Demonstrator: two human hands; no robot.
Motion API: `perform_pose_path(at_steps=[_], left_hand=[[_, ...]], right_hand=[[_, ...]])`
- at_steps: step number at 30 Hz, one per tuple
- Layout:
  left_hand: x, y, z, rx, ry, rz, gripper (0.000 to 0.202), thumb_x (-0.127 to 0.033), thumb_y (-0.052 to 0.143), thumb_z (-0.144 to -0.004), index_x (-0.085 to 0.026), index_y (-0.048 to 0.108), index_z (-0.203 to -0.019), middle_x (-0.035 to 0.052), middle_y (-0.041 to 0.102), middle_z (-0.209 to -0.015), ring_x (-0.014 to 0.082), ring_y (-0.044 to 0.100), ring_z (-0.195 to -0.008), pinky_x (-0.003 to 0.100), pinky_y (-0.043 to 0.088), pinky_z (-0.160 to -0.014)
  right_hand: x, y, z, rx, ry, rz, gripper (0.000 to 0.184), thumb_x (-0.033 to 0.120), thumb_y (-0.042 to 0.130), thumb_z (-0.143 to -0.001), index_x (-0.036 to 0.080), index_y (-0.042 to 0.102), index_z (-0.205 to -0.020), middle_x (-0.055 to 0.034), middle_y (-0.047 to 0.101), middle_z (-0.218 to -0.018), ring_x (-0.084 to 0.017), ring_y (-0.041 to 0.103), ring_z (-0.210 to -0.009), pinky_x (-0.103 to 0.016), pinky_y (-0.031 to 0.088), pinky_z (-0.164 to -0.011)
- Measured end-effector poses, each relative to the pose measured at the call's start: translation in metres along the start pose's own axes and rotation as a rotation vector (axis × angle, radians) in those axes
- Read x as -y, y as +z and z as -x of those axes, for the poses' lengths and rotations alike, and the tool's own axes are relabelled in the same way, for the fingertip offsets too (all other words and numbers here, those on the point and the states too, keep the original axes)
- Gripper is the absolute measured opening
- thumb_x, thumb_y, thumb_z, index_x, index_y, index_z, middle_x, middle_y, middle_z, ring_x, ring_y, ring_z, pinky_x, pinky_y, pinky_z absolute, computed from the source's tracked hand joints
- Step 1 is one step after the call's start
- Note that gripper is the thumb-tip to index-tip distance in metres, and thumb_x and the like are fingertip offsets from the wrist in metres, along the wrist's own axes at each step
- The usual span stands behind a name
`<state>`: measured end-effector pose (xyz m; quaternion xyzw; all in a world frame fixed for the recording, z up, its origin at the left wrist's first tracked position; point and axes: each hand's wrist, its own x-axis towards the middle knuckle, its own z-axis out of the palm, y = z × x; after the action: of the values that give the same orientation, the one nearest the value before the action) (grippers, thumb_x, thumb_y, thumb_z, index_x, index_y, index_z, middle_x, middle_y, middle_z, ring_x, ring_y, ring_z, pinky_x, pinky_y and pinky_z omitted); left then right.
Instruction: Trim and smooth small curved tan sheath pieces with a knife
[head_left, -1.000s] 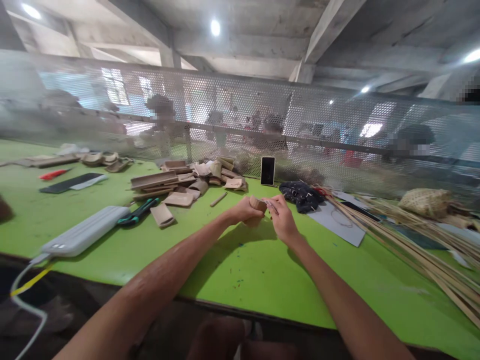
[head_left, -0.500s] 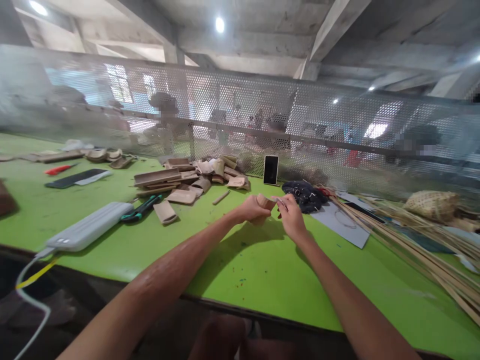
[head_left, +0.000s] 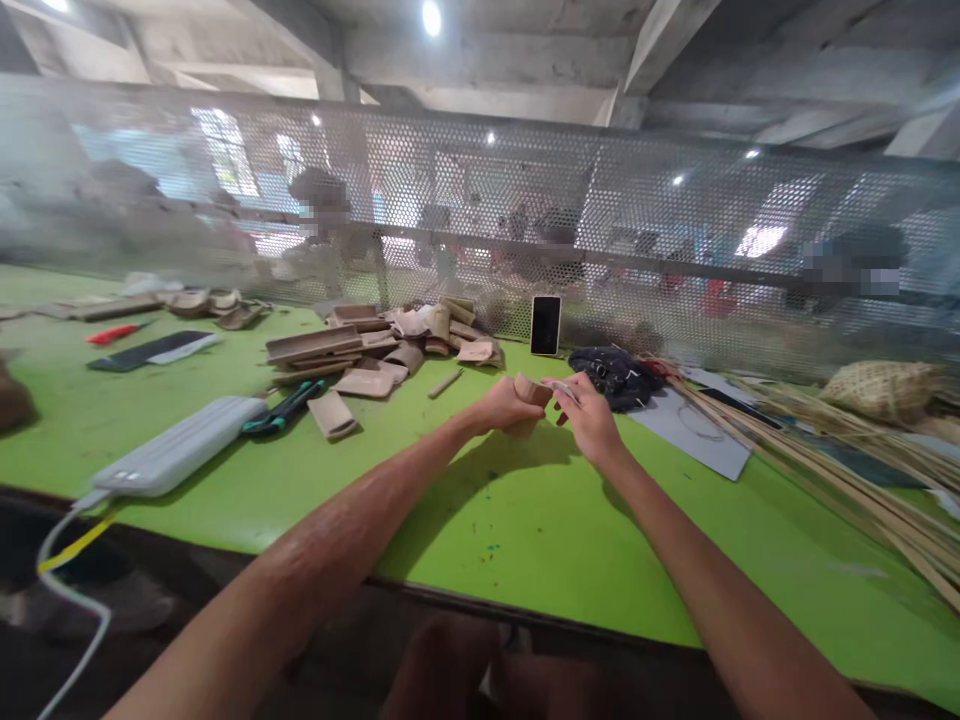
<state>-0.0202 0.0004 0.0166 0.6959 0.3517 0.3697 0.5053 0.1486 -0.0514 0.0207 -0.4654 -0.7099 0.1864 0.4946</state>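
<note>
Curved piece: the brown, wood-like section [head_left: 531, 388] is above the middle of the worktop [head_left: 450, 560], between the two hands and in front of the upright phone-like device [head_left: 545, 325].
Left hand: the hand [head_left: 501, 403] grasps the curved piece, fingers wrapped around it and thumb along its near side.
Right hand: the hand [head_left: 591, 418] pinches a slim, pale tool [head_left: 564, 389], its tip near the piece's rim; whether they touch I cannot tell.
Weight and stiffness: the piece is probably light and rigid, likely bamboo, with little give under a squeeze.
Surface: seems dry and matt, so slipping looks unlikely, though the curve could let it roll in a loose grip.
Fragility: it would likely split along the grain rather than bend; thin rims are the weak spots.
Where to hold: best around the rounded body, fingers clear of the rim facing the tool.
Woven basket-like object [head_left: 881, 391]: on the far right, beyond the long strips [head_left: 795, 455]; its inside does not show.
Dark cloth bundle [head_left: 613, 378]: just beyond the right hand; whether it contains anything I cannot tell.
</note>
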Motion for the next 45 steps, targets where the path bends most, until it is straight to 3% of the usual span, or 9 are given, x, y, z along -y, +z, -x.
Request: perform_pose_path(at_steps=[8, 14, 20, 25, 28, 34, 38, 42, 45], left_hand=[[-0.002, -0.002, 0.000, -0.021, -0.048, -0.008, 0.014, -0.014, 0.073, -0.062, -0.012, 0.060, -0.068, -0.0011, 0.059, -0.066, 0.0094, 0.051, -0.060, 0.023, 0.045, -0.055], [-0.005, -0.003, -0.002, -0.032, -0.082, -0.046, 0.017, -0.014, 0.074, -0.060, -0.012, 0.063, -0.073, -0.0001, 0.061, -0.069, 0.0107, 0.053, -0.062, 0.024, 0.046, -0.055], [-0.003, -0.002, -0.002, -0.009, -0.063, -0.037, 0.016, -0.013, 0.073, -0.061, -0.011, 0.063, -0.072, 0.0003, 0.061, -0.069, 0.0102, 0.053, -0.061, 0.024, 0.045, -0.055], [-0.006, 0.000, 0.002, -0.024, -0.038, -0.027, 0.012, -0.012, 0.071, -0.062, -0.012, 0.062, -0.069, -0.0015, 0.058, -0.065, 0.0087, 0.051, -0.058, 0.022, 0.044, -0.054], [-0.004, 0.002, 0.002, -0.009, -0.026, -0.030, 0.013, -0.012, 0.071, -0.062, -0.012, 0.061, -0.070, -0.0018, 0.057, -0.063, 0.0086, 0.050, -0.055, 0.022, 0.043, -0.052], [0.002, 0.009, -0.002, -0.099, -0.043, -0.053, 0.012, -0.016, 0.071, -0.063, -0.013, 0.060, -0.065, -0.0011, 0.058, -0.062, 0.0090, 0.050, -0.053, 0.023, 0.044, -0.051], [0.001, 0.009, -0.002, -0.065, -0.026, -0.064, 0.015, -0.016, 0.071, -0.061, -0.014, 0.056, -0.060, -0.0027, 0.054, -0.058, 0.0081, 0.047, -0.052, 0.023, 0.042, -0.050], [0.003, 0.006, -0.001, -0.074, -0.015, -0.059, 0.013, -0.018, 0.071, -0.061, -0.013, 0.059, -0.063, -0.0024, 0.055, -0.060, 0.0086, 0.048, -0.054, 0.023, 0.042, -0.052], [0.007, 0.005, 0.000, -0.013, 0.038, -0.030, 0.014, -0.021, 0.070, -0.061, -0.013, 0.059, -0.064, -0.0025, 0.054, -0.061, 0.0087, 0.048, -0.055, 0.024, 0.042, -0.054]], right_hand=[[0.001, 0.001, -0.001, 0.001, 0.001, -0.002, 0.036, 0.044, 0.050, -0.092, 0.023, 0.074, -0.110, -0.0059, 0.049, -0.096, -0.017, 0.053, -0.075, -0.029, 0.053, -0.058], [-0.004, 0.002, -0.002, -0.024, 0.102, -0.129, 0.037, 0.048, 0.055, -0.088, 0.022, 0.073, -0.107, -0.0060, 0.050, -0.100, -0.016, 0.054, -0.078, -0.028, 0.055, -0.057], [-0.002, 0.000, -0.001, -0.056, 0.122, -0.111, 0.036, 0.049, 0.058, -0.085, 0.022, 0.075, -0.102, -0.0050, 0.048, -0.095, -0.016, 0.054, -0.076, -0.027, 0.054, -0.053], [0.003, -0.002, 0.001, 0.030, 0.077, -0.199, 0.037, 0.051, 0.061, -0.085, 0.025, 0.076, -0.106, -0.0054, 0.052, -0.098, -0.017, 0.054, -0.080, -0.029, 0.057, -0.060], [0.001, -0.004, 0.001, -0.036, 0.106, -0.130, 0.040, 0.055, 0.061, -0.083, 0.024, 0.076, -0.104, -0.0051, 0.051, -0.094, -0.017, 0.053, -0.077, -0.028, 0.055, -0.056], [-0.003, -0.005, 0.000, 0.015, 0.088, -0.202, 0.036, 0.051, 0.062, -0.083, 0.023, 0.076, -0.102, -0.0048, 0.050, -0.096, -0.017, 0.053, -0.079, -0.028, 0.057, -0.059], [-0.002, -0.006, 0.000, -0.046, 0.121, -0.159, 0.037, 0.051, 0.061, -0.084, 0.023, 0.076, -0.103, -0.0047, 0.050, -0.095, -0.016, 0.052, -0.075, -0.029, 0.055, -0.057], [0.001, -0.005, 0.001, 0.039, 0.078, -0.201, 0.036, 0.050, 0.062, -0.084, 0.023, 0.076, -0.103, -0.0045, 0.051, -0.096, -0.016, 0.054, -0.079, -0.028, 0.057, -0.061], [-0.002, -0.005, 0.002, 0.016, 0.117, -0.200, 0.043, 0.054, 0.062, -0.084, 0.023, 0.074, -0.111, -0.0033, 0.053, -0.090, -0.015, 0.054, -0.074, -0.027, 0.055, -0.057]])
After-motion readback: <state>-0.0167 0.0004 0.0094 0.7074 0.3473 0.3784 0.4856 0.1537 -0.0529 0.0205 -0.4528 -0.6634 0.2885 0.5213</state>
